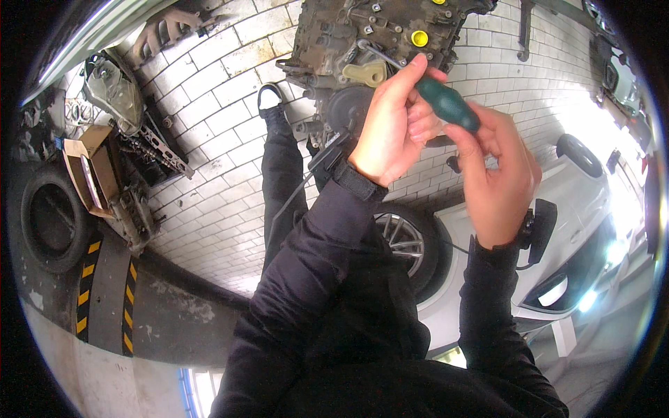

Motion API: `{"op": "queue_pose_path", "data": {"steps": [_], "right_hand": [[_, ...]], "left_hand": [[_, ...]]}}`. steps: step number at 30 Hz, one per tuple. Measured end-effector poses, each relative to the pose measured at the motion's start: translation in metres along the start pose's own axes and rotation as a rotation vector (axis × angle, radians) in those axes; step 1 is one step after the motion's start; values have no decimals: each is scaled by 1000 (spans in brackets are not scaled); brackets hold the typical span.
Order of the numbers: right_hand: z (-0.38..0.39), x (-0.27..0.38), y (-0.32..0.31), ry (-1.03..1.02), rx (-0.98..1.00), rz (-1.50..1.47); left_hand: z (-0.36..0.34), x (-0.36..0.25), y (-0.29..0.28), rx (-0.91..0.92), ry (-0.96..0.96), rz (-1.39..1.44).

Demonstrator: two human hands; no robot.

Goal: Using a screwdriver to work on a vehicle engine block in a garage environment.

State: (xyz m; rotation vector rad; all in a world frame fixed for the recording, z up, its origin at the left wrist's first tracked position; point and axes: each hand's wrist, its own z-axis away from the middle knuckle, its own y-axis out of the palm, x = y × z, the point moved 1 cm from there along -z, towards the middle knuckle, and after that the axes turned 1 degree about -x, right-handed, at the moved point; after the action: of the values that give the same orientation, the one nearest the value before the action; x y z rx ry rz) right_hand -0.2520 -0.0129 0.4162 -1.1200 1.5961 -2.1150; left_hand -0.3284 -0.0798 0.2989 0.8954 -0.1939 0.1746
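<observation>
While clamped by left hand (391,129) and right hand (503,174), green-handled tool (449,104) aslant between the hands

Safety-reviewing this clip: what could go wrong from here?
The bulbous dark-green handle might twist or slip: the right hand pinches only its end. If so, the thin grey metal shaft, bent at its tip, could scrape the grimy dark metal engine block or knock a round yellow cap.
</observation>
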Motion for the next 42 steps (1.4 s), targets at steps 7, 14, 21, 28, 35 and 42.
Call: {"op": "queue_pose_path", "data": {"steps": [7, 14, 21, 28, 35, 42], "right_hand": [[-6, -3, 4, 24, 11, -41], [-1, 7, 2, 387, 122, -89], [17, 14, -25, 250, 127, -203], [96, 14, -182, 410, -142, -97], [253, -44, -329, 657, -584, -227], [460, -153, -426, 799, -861, 39]], "left_hand": [[1, 5, -5, -13, -57, -13], [0, 6, -9, -4, -33, -25], [34, 8, 10, -19, 10, -248], [167, -33, -3, -168, 129, -552], [370, -137, -116, -872, 397, -798], [518, -102, -173, -997, 511, -776]]}}
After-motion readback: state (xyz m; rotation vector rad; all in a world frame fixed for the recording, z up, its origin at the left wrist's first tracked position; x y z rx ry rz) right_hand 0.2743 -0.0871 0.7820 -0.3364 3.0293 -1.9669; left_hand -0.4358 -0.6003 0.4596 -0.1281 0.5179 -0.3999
